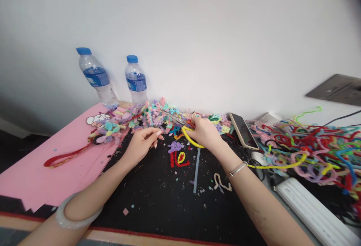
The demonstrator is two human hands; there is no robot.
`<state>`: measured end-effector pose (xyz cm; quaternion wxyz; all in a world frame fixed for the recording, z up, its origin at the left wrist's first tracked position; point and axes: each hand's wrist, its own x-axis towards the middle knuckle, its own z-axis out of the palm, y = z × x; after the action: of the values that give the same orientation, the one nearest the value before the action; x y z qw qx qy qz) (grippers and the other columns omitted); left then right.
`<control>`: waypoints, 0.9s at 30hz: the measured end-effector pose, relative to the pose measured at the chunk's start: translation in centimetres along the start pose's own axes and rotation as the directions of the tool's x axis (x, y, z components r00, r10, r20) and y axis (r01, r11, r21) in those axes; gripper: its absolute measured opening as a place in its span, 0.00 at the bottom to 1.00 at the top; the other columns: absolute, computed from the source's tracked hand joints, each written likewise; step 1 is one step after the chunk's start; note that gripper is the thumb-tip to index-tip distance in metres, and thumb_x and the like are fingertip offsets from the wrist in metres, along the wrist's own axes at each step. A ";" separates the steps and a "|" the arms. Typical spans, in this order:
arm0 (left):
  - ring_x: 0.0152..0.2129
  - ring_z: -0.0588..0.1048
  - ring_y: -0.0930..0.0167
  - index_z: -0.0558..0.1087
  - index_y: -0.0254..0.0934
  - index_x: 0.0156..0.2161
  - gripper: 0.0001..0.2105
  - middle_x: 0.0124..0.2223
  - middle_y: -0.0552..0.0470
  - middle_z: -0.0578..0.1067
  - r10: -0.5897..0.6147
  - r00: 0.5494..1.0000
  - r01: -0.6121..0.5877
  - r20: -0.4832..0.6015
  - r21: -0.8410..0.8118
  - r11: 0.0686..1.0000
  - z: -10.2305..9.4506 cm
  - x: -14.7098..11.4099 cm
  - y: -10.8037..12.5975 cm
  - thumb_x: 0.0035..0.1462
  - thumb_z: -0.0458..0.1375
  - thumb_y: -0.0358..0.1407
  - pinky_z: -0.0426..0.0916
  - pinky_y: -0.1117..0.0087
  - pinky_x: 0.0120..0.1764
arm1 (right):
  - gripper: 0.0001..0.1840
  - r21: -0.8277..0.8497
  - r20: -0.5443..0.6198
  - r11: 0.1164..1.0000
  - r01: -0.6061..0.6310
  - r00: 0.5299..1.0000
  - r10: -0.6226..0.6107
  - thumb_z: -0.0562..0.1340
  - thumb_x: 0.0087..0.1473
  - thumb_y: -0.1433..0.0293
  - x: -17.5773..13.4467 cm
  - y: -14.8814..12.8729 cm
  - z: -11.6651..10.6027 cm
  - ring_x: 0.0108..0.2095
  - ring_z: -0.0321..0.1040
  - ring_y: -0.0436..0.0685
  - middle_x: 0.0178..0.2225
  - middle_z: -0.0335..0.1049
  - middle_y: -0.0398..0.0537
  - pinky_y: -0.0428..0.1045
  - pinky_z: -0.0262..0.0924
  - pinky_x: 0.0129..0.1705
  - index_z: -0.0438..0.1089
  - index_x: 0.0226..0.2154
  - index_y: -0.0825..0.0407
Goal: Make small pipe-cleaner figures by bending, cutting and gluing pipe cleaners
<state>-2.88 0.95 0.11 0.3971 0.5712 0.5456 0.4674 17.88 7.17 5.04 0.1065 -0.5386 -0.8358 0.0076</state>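
Note:
My right hand (206,131) is closed around a pair of scissors (172,116), whose metal blades point left toward the pile of fuzzy shapes. A yellow pipe cleaner (189,138) curves by the fingers of that hand and runs on behind the wrist to the right; whether the fingers also grip it is unclear. My left hand (147,139) is closed in a pinch; anything between its fingertips is too small to make out. Below the hands lie a purple fuzzy flower (175,147), red pipe cleaner pieces (172,159) and a small yellow loop (181,158) on the black mat (158,204).
Two water bottles (136,82) stand against the wall. Pink sheets (70,159) with a red strap (60,158) lie left. A phone (244,130), a tangle of pipe cleaners (316,141) and a white power strip (316,212) are right. A grey-blue strip (197,171) lies centrally.

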 end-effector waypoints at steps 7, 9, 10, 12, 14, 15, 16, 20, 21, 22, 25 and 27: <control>0.16 0.64 0.78 0.72 0.33 0.33 0.13 0.26 0.55 0.72 0.033 0.998 -0.037 0.061 0.070 0.997 0.4 -0.2 0.0 0.56 0.52 0.42 0.59 0.76 0.23 | 0.15 0.003 0.003 0.995 0.096 0.995 -0.096 0.59 0.50 0.62 3.5 -1.4 1.8 0.36 0.67 0.59 0.35 0.71 0.55 0.48 0.56 0.35 0.65 0.37 0.56; 0.16 0.65 0.78 0.72 0.33 0.33 0.13 0.26 0.54 0.73 0.038 0.995 -0.045 0.091 0.081 0.996 0.5 -0.4 0.1 0.57 0.51 0.41 0.60 0.76 0.24 | 0.13 0.040 -0.019 0.986 0.165 0.986 -0.164 0.59 0.51 0.67 4.1 -1.8 2.5 0.39 0.67 0.59 0.37 0.70 0.55 0.48 0.57 0.38 0.64 0.38 0.57; 0.17 0.65 0.77 0.72 0.33 0.33 0.13 0.27 0.54 0.73 0.041 0.994 -0.049 0.104 0.082 0.995 0.5 -0.4 0.1 0.57 0.51 0.41 0.60 0.76 0.24 | 0.12 0.054 -0.031 0.980 0.192 0.981 -0.191 0.58 0.51 0.70 4.3 -2.0 2.8 0.40 0.66 0.59 0.38 0.70 0.56 0.48 0.57 0.39 0.64 0.39 0.57; 0.17 0.66 0.77 0.72 0.34 0.34 0.12 0.29 0.53 0.74 0.049 0.992 -0.060 0.119 0.087 0.994 0.6 -0.5 0.3 0.57 0.51 0.41 0.62 0.75 0.25 | 0.11 0.068 -0.046 0.973 0.218 0.975 -0.216 0.56 0.51 0.74 4.4 -2.0 3.0 0.43 0.64 0.59 0.40 0.69 0.56 0.48 0.56 0.42 0.64 0.40 0.58; 0.18 0.66 0.76 0.72 0.33 0.35 0.12 0.29 0.53 0.74 0.056 0.990 -0.071 0.128 0.110 0.991 0.6 -0.6 0.4 0.57 0.51 0.40 0.63 0.75 0.26 | 0.12 0.073 -0.053 0.976 0.207 0.978 -0.204 0.55 0.51 0.75 3.8 -1.6 2.7 0.44 0.63 0.59 0.40 0.68 0.56 0.48 0.56 0.43 0.63 0.41 0.58; 0.18 0.67 0.76 0.72 0.33 0.35 0.12 0.28 0.53 0.74 0.059 0.990 -0.075 0.131 0.125 0.989 0.5 -0.6 0.5 0.57 0.51 0.40 0.63 0.75 0.27 | 0.12 0.075 -0.060 0.978 0.196 0.980 -0.192 0.55 0.51 0.76 3.3 -1.3 2.4 0.43 0.63 0.59 0.40 0.68 0.56 0.49 0.56 0.43 0.63 0.41 0.58; 0.19 0.67 0.76 0.73 0.33 0.35 0.12 0.28 0.53 0.74 0.061 0.989 -0.079 0.134 0.138 0.987 0.5 -0.7 0.6 0.57 0.51 0.40 0.63 0.74 0.28 | 0.12 0.082 -0.075 0.981 0.177 0.982 -0.171 0.54 0.52 0.76 2.6 -0.8 2.0 0.43 0.63 0.59 0.39 0.68 0.56 0.49 0.56 0.43 0.63 0.41 0.57; 0.23 0.71 0.74 0.73 0.33 0.36 0.12 0.30 0.51 0.75 0.064 0.987 -0.088 0.144 0.166 0.982 0.6 -0.9 1.0 0.57 0.52 0.39 0.65 0.74 0.31 | 0.15 0.054 -0.120 0.999 -0.004 0.993 0.011 0.54 0.49 0.76 -1.1 2.0 0.3 0.43 0.62 0.60 0.41 0.64 0.58 0.50 0.56 0.43 0.60 0.42 0.58; 0.24 0.72 0.73 0.73 0.33 0.36 0.12 0.31 0.51 0.76 0.063 0.986 -0.089 0.153 0.169 0.981 0.6 -0.9 1.0 0.57 0.52 0.39 0.65 0.74 0.31 | 0.16 0.024 -0.108 0.997 -0.069 0.992 0.071 0.56 0.48 0.75 -2.2 2.7 0.0 0.42 0.61 0.61 0.41 0.63 0.59 0.51 0.56 0.42 0.60 0.42 0.58; 0.25 0.72 0.73 0.74 0.33 0.36 0.12 0.32 0.51 0.76 0.063 0.985 -0.092 0.164 0.172 0.981 0.7 -0.9 1.0 0.56 0.52 0.39 0.66 0.74 0.31 | 0.16 -0.011 -0.074 0.995 -0.104 0.992 0.103 0.57 0.48 0.73 -3.2 3.4 -0.1 0.43 0.61 0.63 0.40 0.63 0.60 0.52 0.56 0.42 0.60 0.42 0.59; 0.28 0.74 0.71 0.74 0.34 0.37 0.12 0.34 0.50 0.77 0.069 0.977 -0.104 0.202 0.170 0.980 0.9 -1.0 0.8 0.57 0.52 0.39 0.66 0.74 0.32 | 0.20 -0.057 0.044 0.982 -0.182 0.982 0.185 0.60 0.44 0.70 -5.6 5.0 0.5 0.42 0.61 0.64 0.40 0.62 0.61 0.53 0.57 0.40 0.59 0.42 0.60; 0.29 0.74 0.70 0.74 0.35 0.37 0.12 0.34 0.50 0.77 0.072 0.974 -0.111 0.217 0.171 0.979 1.0 -1.0 0.7 0.57 0.52 0.40 0.67 0.74 0.32 | 0.24 -0.050 0.080 0.972 -0.228 0.969 0.232 0.60 0.43 0.71 -6.6 5.5 1.3 0.43 0.61 0.64 0.41 0.62 0.61 0.52 0.57 0.40 0.58 0.44 0.60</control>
<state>-1.74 -0.01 0.45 0.3764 0.6757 0.5142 0.3707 25.22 3.68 1.95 0.0580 -0.6332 -0.7714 0.0260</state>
